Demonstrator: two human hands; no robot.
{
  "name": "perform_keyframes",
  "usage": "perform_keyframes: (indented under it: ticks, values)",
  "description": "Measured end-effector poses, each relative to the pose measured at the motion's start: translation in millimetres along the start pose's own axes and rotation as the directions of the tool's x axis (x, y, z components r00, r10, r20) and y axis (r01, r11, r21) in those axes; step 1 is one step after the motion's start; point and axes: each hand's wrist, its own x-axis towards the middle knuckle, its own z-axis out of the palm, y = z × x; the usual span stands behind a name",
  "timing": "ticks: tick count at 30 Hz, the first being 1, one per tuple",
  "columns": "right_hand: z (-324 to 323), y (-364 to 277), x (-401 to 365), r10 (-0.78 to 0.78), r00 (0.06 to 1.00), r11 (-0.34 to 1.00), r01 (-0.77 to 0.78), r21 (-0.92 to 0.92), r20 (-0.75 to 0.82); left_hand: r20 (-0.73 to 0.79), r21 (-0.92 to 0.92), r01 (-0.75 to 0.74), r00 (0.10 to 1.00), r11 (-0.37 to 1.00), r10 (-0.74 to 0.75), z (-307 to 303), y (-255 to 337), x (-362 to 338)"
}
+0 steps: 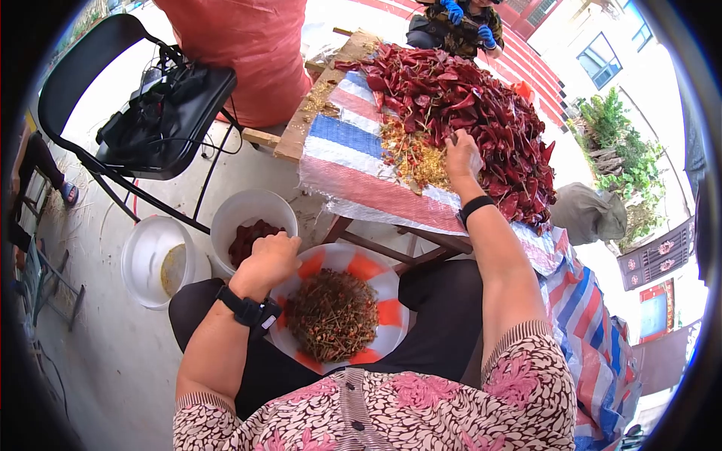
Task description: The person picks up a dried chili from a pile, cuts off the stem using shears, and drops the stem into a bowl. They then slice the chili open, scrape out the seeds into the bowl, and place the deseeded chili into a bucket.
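A big heap of dried red chili peppers (pixel 481 105) covers much of a low table. At the heap's near left edge, my right hand (pixel 462 159) has its fingers curled in against a dried chili. Yellow seeds and bits (pixel 421 161) lie beside that hand. My left hand (pixel 269 259) is curled at the near rim of a white bucket (pixel 282 207) with dark red chilies (pixel 252 237) inside; its fingertips and anything in them are hidden. Between my knees, an orange-and-white basin (pixel 392 289) contains chili stems and scraps (pixel 331 316).
A second white bucket (pixel 143 259) stands at left. Behind it is a black folding chair (pixel 162 154) with cables and devices on it. A large red sack (pixel 241 60) stands beyond. Striped sheeting (pixel 342 139) covers the table. Across it, a person in blue gloves (pixel 451 11) works.
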Motion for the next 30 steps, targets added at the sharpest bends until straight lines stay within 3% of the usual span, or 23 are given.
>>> perform_keyframes:
  ticks: [3, 4, 6, 7, 10, 13, 15, 17, 18, 20, 24, 30]
  values:
    - [-26, -4, -5, 0.071, 0.996, 0.986, -0.06, 0.156, -0.062, -0.064, -0.062, -0.037, 0.997, 0.997, 0.033, -2, 2, 5]
    - [-33, -6, -10, 0.03, 0.992, 0.972, -0.001, 0.237, -0.121, -0.085, -0.108, -0.045, 0.996, 0.993, 0.035, -9, 7, 5]
    - [-57, -13, -29, -0.023, 0.991, 0.847, 0.088, 0.523, -0.13, -0.189, -0.243, -0.134, 0.978, 0.961, 0.089, -16, 16, 4]
    - [-66, -18, -42, -0.113, 0.971, 0.701, 0.227, 0.676, -0.209, -0.274, -0.325, -0.219, 0.953, 0.92, 0.13, -17, 20, 3]
    - [-108, -41, -95, -0.192, 0.965, 0.467, -0.069, 0.882, 0.177, -0.531, -0.372, -0.442, 0.822, 0.816, 0.203, -25, 37, 0]
    - [-137, -64, -146, -0.344, 0.824, 0.44, -0.282, 0.853, 0.45, -0.694, -0.325, -0.581, 0.683, 0.746, 0.23, -25, 53, -2]
    - [-142, -78, -173, -0.417, 0.744, 0.423, -0.35, 0.836, 0.522, -0.768, -0.271, -0.658, 0.588, 0.702, 0.255, -21, 62, -1]
    - [-139, -82, -187, -0.47, 0.653, 0.403, -0.439, 0.803, 0.593, -0.665, -0.444, -0.662, 0.695, 0.604, 0.273, -14, 64, -3]
    - [-138, -85, -192, -0.451, 0.665, 0.369, -0.468, 0.803, 0.595, -0.61, -0.524, -0.65, 0.738, 0.551, 0.289, -13, 65, -4]
    - [-138, -90, -200, -0.412, 0.689, 0.297, -0.517, 0.803, 0.597, -0.579, -0.596, -0.625, 0.769, 0.503, 0.269, -14, 67, -9]
    - [-127, -95, -220, -0.379, 0.68, -0.021, -0.685, 0.729, 0.628, -0.555, -0.625, -0.6, 0.792, 0.499, 0.257, -15, 65, -7]
    - [-108, -107, -242, -0.27, 0.836, -0.014, -0.499, 0.866, 0.477, -0.565, -0.622, -0.608, 0.785, 0.494, 0.255, -22, 68, -16]
